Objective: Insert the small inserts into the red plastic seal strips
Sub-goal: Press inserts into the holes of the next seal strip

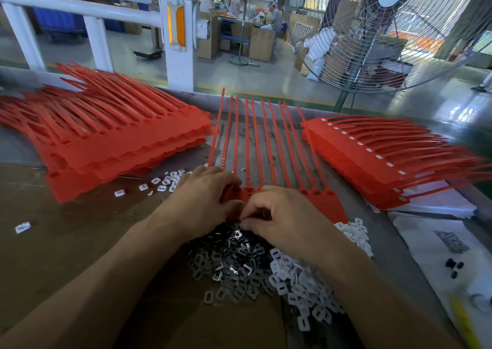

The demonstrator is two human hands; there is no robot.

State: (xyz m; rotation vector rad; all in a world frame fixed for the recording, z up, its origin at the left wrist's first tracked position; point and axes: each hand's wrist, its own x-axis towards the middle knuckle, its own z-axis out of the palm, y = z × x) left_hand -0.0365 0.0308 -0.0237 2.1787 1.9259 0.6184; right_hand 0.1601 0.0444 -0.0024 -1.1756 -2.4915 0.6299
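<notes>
A red sheet of joined seal strips [323, 202] lies in front of me, its thin tails pointing away. My left hand [202, 202] rests on the sheet's left end with fingers curled over the square sockets. My right hand [282, 215] hovers over the sheet's near edge, thumb and fingertips pinched together over the dark pile; what they pinch is hidden. Just below the hands lie a pile of dark metal inserts [234, 266] and a pile of white plastic inserts [300, 287].
A tall stack of red strip sheets [111, 138] lies at the left. Another stack [383, 159] with white inserts fitted lies at the right. Loose white inserts [165, 183] are scattered left. Papers [436, 239] sit at right; a large fan [394, 31] stands behind.
</notes>
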